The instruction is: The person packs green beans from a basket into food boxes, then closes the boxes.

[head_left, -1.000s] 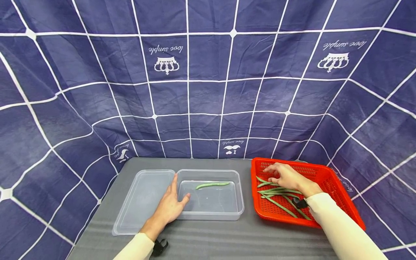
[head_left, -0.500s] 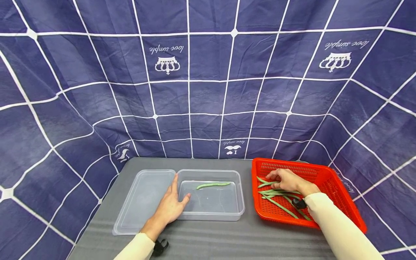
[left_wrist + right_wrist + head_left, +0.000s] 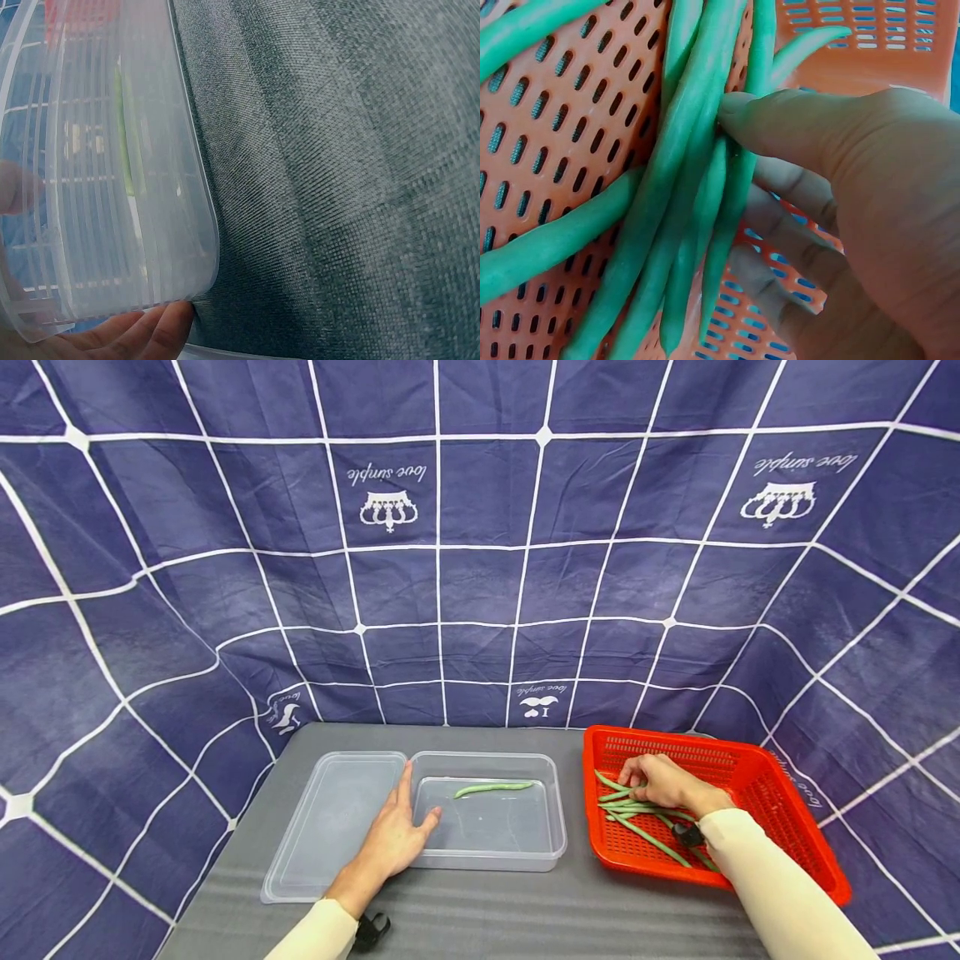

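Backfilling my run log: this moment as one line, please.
left hand: touching clear rectangular plastic container | right hand: pinching slender green beans in red perforated plastic basket | container: one bean inside

The head view was bright and even; the wrist views were dimmer, the container (image 3: pixel 172 255) perhaps slightly soft.
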`<state>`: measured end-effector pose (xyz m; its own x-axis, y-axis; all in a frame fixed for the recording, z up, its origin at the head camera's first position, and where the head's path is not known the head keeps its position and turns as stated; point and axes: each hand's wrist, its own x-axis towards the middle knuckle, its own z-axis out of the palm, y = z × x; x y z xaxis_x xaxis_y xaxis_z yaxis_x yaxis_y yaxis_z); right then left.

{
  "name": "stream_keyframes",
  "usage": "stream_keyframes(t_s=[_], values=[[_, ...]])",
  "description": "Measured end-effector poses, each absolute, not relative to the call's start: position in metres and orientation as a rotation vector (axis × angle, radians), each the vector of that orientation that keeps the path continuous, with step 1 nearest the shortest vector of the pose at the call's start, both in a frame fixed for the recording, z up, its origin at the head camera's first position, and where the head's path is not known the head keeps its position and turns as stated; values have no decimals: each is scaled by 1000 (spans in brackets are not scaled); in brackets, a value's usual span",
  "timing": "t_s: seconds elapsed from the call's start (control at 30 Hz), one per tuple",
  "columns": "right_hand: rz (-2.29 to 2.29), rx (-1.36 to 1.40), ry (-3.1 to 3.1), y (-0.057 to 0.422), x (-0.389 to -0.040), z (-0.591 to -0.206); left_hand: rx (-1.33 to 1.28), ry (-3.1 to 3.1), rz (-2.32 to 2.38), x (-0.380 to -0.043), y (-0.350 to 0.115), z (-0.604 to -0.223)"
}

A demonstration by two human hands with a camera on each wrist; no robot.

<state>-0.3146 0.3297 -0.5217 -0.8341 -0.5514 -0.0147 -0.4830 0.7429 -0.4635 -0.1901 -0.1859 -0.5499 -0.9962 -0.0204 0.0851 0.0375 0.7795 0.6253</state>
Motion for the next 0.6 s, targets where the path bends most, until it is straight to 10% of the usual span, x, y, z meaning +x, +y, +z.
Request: stream_keyframes(t_s=[0.6], values=[[-781, -883, 2830, 324, -305, -502, -11, -2878, -1025, -191, -187, -555]])
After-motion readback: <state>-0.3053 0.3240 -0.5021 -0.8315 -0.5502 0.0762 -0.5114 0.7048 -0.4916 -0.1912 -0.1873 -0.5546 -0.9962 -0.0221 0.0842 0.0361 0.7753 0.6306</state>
